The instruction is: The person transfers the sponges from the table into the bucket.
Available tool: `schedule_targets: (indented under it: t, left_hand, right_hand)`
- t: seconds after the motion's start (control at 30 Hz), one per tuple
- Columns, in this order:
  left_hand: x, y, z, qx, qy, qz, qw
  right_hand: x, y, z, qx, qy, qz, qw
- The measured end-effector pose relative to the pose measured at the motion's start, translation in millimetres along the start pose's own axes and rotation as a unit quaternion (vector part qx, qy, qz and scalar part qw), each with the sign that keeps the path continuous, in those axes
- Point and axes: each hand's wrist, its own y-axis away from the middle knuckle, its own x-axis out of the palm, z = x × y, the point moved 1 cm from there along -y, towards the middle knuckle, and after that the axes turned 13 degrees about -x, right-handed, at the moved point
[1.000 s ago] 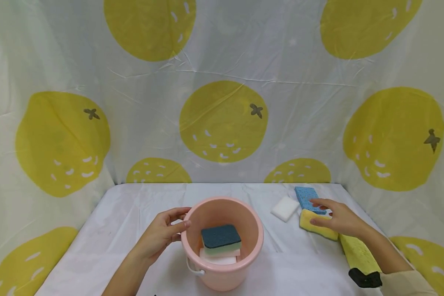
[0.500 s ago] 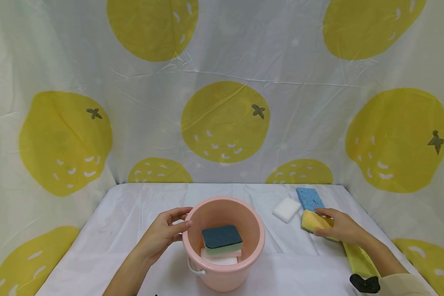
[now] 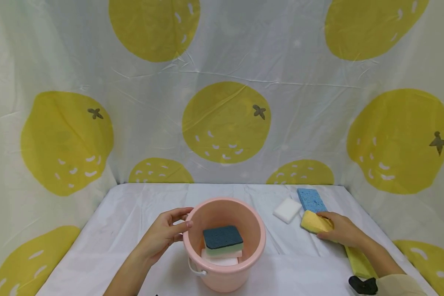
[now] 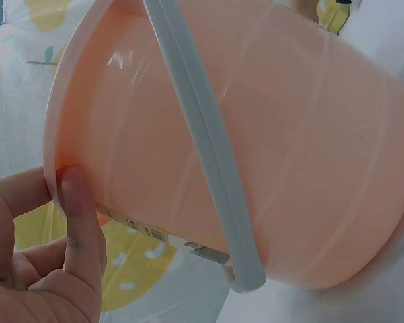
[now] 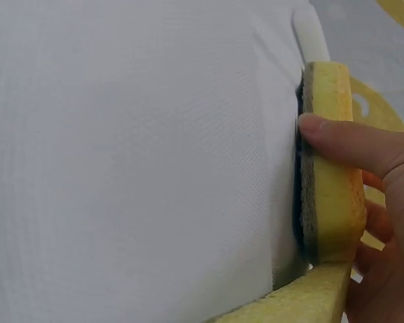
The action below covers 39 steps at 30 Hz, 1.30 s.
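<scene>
My left hand (image 3: 160, 234) pinches the rim of a pink bucket (image 3: 225, 281), thumb and fingers on either side of it in the left wrist view. Inside the bucket a green sponge with a dark scouring top (image 3: 223, 237) lies on a white sponge (image 3: 219, 260). To the right, my right hand (image 3: 342, 229) holds a yellow sponge (image 3: 313, 222) by its edges. The right wrist view shows the thumb (image 5: 346, 141) against the sponge's grey scouring side; the other fingers are partly hidden behind it.
Beyond the yellow sponge lies a blue sponge (image 3: 311, 200), with a white sponge (image 3: 287, 210) to its left. A longer yellow sponge (image 3: 359, 261) sits under the right forearm. The bucket's white handle (image 4: 205, 148) hangs down. Lemon-patterned cloth walls surround the white table (image 3: 140, 197).
My right hand has come down on the yellow sponge, and its fingers have closed on the edges. The left hand stays on the bucket's rim. The head view has shifted slightly.
</scene>
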Motion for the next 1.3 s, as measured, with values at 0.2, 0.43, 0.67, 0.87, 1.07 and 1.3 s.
schedule_targets:
  t: [0.2,0.43,0.67,0.87,1.07,1.3]
  left_hand:
    - [-1.0,0.3,0.5,-0.003,-0.001,-0.002,1.0]
    - [-2.2,1.1,0.3,0.0,-0.003,-0.005,1.0]
    - [-0.1,0.9,0.1,-0.005,0.001,-0.006,1.0]
    - [0.8,0.4,-0.2,-0.001,0.0,-0.004,1.0]
    - [1.2,0.0,-0.4,-0.007,0.003,-0.005,1.0]
    - [0.8,0.0,0.0,-0.009,0.004,-0.007,0.9999]
  right_hand:
    - [-0.9,-0.4,5.5,0.009,-0.016,0.007,1.0]
    - [-8.9,-4.3,16.0,-0.005,-0.017,-0.001,1.0]
    - [-19.8,-7.7,29.7,-0.049,-0.011,-0.025,0.998]
    - [-31.4,-13.2,48.6,-0.082,-0.011,-0.038,0.996]
    - [-42.4,-20.5,61.3,-0.104,0.003,-0.04,0.994]
    - [-55.9,-29.6,77.7,-0.142,0.019,-0.048,0.989]
